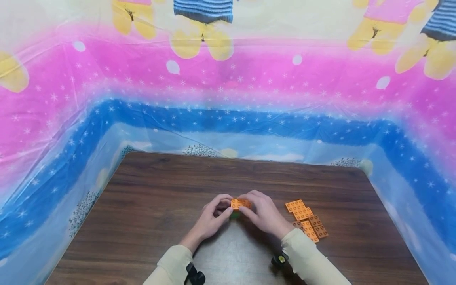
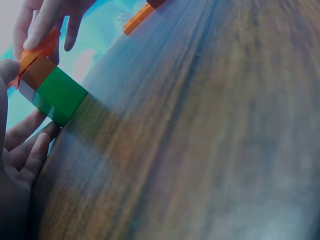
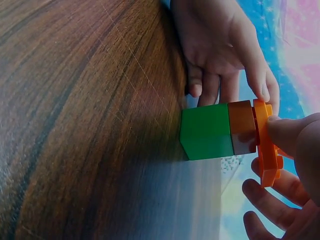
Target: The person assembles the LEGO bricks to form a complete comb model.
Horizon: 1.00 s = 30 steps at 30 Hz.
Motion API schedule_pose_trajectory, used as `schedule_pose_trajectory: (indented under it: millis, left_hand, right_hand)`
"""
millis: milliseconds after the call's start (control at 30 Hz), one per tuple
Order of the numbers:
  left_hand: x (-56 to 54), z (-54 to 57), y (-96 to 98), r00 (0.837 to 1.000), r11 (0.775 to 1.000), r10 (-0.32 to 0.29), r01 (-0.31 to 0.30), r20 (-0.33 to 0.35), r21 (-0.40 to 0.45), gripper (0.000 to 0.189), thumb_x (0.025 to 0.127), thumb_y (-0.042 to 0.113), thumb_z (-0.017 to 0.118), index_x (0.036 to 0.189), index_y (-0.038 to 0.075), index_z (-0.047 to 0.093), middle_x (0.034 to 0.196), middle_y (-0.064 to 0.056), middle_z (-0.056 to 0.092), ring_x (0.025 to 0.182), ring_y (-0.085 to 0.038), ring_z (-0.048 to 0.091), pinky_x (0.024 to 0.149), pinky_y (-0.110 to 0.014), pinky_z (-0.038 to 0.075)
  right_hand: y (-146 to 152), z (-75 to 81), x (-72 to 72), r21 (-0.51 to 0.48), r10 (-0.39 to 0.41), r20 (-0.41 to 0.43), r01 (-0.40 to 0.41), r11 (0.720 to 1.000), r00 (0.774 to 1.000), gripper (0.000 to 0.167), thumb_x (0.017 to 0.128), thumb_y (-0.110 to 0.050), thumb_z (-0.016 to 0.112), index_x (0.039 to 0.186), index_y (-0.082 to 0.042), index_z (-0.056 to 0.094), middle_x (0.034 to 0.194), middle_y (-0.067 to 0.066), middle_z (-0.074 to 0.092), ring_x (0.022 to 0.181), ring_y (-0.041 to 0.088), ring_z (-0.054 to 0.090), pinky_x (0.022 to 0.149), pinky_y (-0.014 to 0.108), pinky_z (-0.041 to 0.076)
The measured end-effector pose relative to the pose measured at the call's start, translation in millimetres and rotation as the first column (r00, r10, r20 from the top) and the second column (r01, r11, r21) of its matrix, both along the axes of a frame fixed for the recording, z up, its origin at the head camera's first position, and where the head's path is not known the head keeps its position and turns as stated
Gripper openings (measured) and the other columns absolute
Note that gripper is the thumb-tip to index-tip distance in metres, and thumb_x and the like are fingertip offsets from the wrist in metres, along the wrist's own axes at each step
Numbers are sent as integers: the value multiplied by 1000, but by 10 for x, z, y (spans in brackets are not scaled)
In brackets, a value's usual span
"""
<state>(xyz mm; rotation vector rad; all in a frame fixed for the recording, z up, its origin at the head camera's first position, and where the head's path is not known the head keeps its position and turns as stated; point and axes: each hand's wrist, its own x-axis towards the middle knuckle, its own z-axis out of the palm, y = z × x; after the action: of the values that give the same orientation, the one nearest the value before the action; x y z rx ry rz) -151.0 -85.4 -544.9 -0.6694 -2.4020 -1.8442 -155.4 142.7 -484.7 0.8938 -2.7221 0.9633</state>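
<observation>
A small tower of toy building bricks stands on the table: a green block (image 3: 206, 131) at the bottom, a brown brick (image 3: 242, 127) above it, and a studded orange plate (image 3: 266, 145) on top. The plate sticks out past the tower toward the right hand. My left hand (image 1: 210, 219) pinches the plate's left end between thumb and forefinger, its other fingers beside the green block. My right hand (image 1: 265, 213) grips the overhanging right end, thumb on the near side and fingers behind. In the head view the hands hide most of the tower under the plate.
To the right of my right hand lie several loose orange plates (image 1: 299, 209) and brown plates (image 1: 320, 231), partly hidden by the right wrist. The dark wooden table (image 1: 160, 186) is bounded by a patterned curtain (image 1: 228, 118) at the back and both sides.
</observation>
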Motion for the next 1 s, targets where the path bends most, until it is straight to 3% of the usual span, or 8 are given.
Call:
schedule_pose_trajectory:
  millis: [267,533,1000]
  left_hand:
    - [10,-1,-17,1000,1000,-5,4,13,2,26,105,19,66,131,19,62,119,-5,74,111,-25,69,84,-31,55]
    - [34,16,-1,1000,1000,12,-12,-8,26,28,103,11,66,131,12,62,118,-10,74,107,-31,70,80,-32,55]
    - [4,1,-12,1000,1000,-2,1,-29,-18,25,106,22,65,131,23,63,118,-2,74,106,-22,70,80,-29,55]
  right_hand:
    - [-20,-34,10,-2,-5,25,5,1000,1000,29,101,-24,74,128,-16,73,116,-2,70,104,12,67,85,38,58]
    - [-30,-59,15,-24,1,14,0,1000,1000,28,101,-23,74,128,-16,73,115,-2,69,103,12,67,85,39,58]
    - [-16,-105,25,-8,-23,-36,23,1000,999,29,102,-26,73,129,-17,72,116,-5,69,101,10,65,82,36,57]
